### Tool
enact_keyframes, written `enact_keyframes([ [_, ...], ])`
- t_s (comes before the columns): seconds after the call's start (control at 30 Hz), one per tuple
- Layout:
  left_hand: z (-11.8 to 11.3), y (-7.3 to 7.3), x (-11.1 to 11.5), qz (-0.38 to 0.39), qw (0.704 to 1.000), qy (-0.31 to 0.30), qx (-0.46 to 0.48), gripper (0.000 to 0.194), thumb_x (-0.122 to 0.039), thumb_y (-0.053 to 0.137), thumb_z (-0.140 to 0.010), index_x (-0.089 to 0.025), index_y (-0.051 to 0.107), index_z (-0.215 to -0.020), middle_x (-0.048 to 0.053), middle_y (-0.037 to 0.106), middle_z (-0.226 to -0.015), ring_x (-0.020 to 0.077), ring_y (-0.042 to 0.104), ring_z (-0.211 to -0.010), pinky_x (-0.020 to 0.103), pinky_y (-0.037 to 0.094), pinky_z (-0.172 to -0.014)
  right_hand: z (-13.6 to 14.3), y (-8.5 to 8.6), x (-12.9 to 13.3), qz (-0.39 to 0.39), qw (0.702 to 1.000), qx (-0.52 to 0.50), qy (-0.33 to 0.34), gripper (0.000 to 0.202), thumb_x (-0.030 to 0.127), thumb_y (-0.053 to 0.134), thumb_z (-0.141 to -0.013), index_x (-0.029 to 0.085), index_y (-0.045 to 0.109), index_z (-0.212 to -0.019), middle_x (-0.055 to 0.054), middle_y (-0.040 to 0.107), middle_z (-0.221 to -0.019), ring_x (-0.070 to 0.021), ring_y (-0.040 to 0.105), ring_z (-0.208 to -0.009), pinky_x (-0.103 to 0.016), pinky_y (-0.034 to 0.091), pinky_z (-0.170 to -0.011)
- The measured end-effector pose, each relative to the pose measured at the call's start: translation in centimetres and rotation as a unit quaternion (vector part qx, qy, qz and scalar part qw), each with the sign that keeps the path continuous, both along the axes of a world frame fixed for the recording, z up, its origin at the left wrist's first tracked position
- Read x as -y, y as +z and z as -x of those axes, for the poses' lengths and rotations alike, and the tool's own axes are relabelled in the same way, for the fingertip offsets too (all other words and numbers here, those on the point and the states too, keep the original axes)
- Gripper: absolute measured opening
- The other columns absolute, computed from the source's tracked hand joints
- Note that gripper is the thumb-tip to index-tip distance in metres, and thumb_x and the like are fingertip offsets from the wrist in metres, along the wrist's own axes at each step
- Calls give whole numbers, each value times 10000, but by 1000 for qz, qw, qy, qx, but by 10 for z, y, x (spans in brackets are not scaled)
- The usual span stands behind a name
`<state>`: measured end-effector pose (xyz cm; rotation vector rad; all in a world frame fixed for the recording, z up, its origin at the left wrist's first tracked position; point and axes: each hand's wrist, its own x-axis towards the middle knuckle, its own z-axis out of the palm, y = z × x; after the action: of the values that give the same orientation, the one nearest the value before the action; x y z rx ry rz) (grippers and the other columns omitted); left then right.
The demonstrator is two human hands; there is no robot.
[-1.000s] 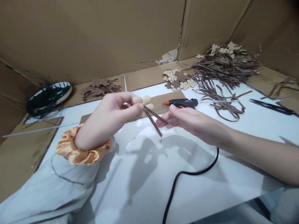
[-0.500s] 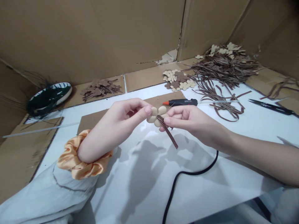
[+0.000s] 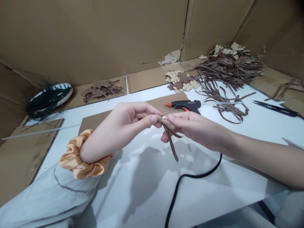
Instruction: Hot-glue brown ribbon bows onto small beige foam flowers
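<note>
Left hand point(image 3: 129, 128) and right hand point(image 3: 199, 128) meet, pinching one cream flower point(image 3: 168, 124)

The left hand comes in from the lower left, its forearm slanting up and its back towards the camera. The thumb lies out straight, its tip pressed to the near edge of the flower, while the index finger arches over to the far side; the two are gripping it between them. An orange scrunchie point(image 3: 89, 169) circles this wrist, just above a pale sleeve point(image 3: 52, 196).

The right hand reaches in from the right edge on a bare forearm that rises gently to the left. Its thumb rests along the top of the petals and its other fingers bend beneath, so it too has hold of the flower. The thumb tips stand close together, pointing towards each other.

The flower is held in the air above the white surface point(image 3: 206, 199), tilted and partly covered by the fingers. Two checked brown ribbon tails point(image 3: 173, 147) hang from it below the hands, one lower than the other. Just behind the right hand lies a black and orange glue gun point(image 3: 186, 104); a black cable point(image 3: 199, 176) curves across the surface in front.
</note>
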<state>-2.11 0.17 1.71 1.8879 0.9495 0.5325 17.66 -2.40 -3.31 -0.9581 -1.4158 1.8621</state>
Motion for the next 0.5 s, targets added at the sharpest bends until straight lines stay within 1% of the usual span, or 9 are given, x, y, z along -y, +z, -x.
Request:
enact_keyframes([
  [0.07,0,-2,-1,5,1000,-14,1,187,-293,558,-878,-164,683,-928,36,728,-872,146,666,-818,218,503,-729,0,0,0,-22,1000,5,-9,256,391,551,-882,160,652,-926,-50,712,-864,-164,649,-875,-305,448,-838],
  [0.13,-1,-3,0,18,1000,-9,0,193,-308,569,-870,-154,667,-932,38,731,-825,158,677,-800,241,512,-728,2,-2,0,-36,999,1,-36,180,332,609,-845,159,624,-891,-41,708,-860,-152,647,-847,-292,461,-804],
  [0.2,-2,-6,1,25,1000,13,-4,197,-321,627,-827,-150,641,-926,35,727,-782,169,682,-778,255,518,-716,4,-2,2,-40,997,4,-67,163,316,642,-819,170,581,-859,-30,705,-828,-147,645,-819,-287,468,-777],
  [0.3,-5,-10,2,15,998,55,-8,208,-282,685,-768,-152,595,-903,16,701,-732,152,669,-711,240,507,-654,7,-1,4,-37,993,46,-104,239,310,713,-755,191,525,-843,-13,686,-794,-156,632,-809,-287,463,-748],
  [0.33,-6,-11,2,12,998,65,-6,195,-261,679,-768,-153,583,-898,10,692,-725,143,662,-692,232,499,-635,7,0,5,-41,992,54,-106,243,319,711,-757,192,524,-843,-12,679,-797,-157,627,-814,-284,459,-744],
  [0.4,-7,-12,1,15,997,81,0,176,-217,663,-768,-153,565,-899,1,677,-723,130,654,-674,220,487,-616,7,2,5,-69,991,55,-98,195,361,627,-829,182,551,-836,-16,662,-823,-145,612,-834,-269,446,-755],
  [0.47,-7,-12,0,36,995,91,15,176,-176,645,-765,-152,551,-911,-6,660,-717,127,655,-677,214,481,-613,6,3,4,-97,990,56,-87,258,384,490,-911,170,580,-798,-13,634,-828,-122,587,-826,-248,428,-758],
  [0.5,-6,-11,-1,50,994,95,27,181,-158,638,-762,-152,545,-916,-13,648,-705,127,656,-679,213,480,-614,5,2,3,-104,989,64,-84,285,375,460,-926,167,588,-779,-9,618,-821,-114,573,-814,-240,419,-753],
])
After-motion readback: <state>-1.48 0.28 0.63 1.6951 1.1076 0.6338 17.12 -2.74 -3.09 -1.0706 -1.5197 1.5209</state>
